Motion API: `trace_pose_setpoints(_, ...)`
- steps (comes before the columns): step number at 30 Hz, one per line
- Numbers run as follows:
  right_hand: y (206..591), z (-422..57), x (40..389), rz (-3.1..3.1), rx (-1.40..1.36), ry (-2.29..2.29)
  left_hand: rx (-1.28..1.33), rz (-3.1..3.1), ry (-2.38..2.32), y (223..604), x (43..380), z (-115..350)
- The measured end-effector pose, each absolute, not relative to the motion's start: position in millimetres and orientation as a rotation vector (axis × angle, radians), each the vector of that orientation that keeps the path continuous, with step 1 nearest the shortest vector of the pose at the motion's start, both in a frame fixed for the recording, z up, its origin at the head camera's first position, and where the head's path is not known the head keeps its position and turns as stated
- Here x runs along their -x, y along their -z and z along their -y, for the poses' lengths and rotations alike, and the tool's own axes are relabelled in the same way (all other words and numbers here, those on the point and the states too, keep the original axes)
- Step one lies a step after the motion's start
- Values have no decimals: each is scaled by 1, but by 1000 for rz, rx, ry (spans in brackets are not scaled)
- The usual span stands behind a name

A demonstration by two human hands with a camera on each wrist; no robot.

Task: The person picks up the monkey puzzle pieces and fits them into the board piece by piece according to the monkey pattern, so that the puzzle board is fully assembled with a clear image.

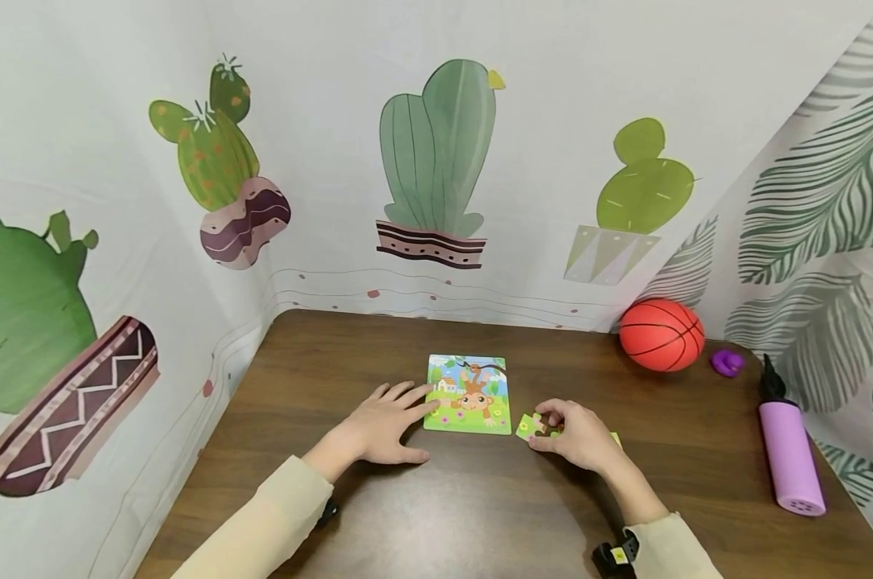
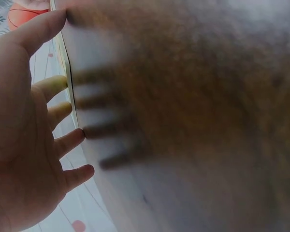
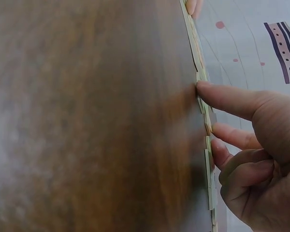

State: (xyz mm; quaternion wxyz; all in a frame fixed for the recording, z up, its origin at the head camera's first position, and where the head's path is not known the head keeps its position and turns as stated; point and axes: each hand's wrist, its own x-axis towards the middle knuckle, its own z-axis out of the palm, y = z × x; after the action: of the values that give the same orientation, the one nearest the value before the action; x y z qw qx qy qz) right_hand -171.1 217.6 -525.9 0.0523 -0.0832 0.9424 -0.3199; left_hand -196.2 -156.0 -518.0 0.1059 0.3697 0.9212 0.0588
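Observation:
A square jigsaw puzzle (image 1: 480, 374) with a picture of a hanging monkey lies flat on the table. My left hand (image 1: 389, 426) rests palm down with spread fingers, the fingertips at the puzzle's left edge; the left wrist view shows the same hand (image 2: 26, 130) from its palm side. Just right of the puzzle, my right hand (image 1: 577, 434) pinches a green puzzle piece (image 1: 526, 425) between thumb and finger. In the right wrist view, the other fingers of this hand (image 3: 261, 154) are curled in. More pieces lie partly hidden under it, and one yellow-green piece (image 1: 616, 439) shows beyond the hand.
The brown wooden table (image 1: 321, 354) meets a cactus-print cloth (image 1: 321, 201) at the back. A red basketball (image 1: 661, 335), a small purple object (image 1: 727, 363) and a purple hand pump (image 1: 789, 458) stand or lie along the right side.

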Motion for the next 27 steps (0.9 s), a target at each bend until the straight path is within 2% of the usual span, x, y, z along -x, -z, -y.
trace_pose_setpoints(27,522,-213,173,-2819,159,959,-1056,-2756,-152,519,201,146)
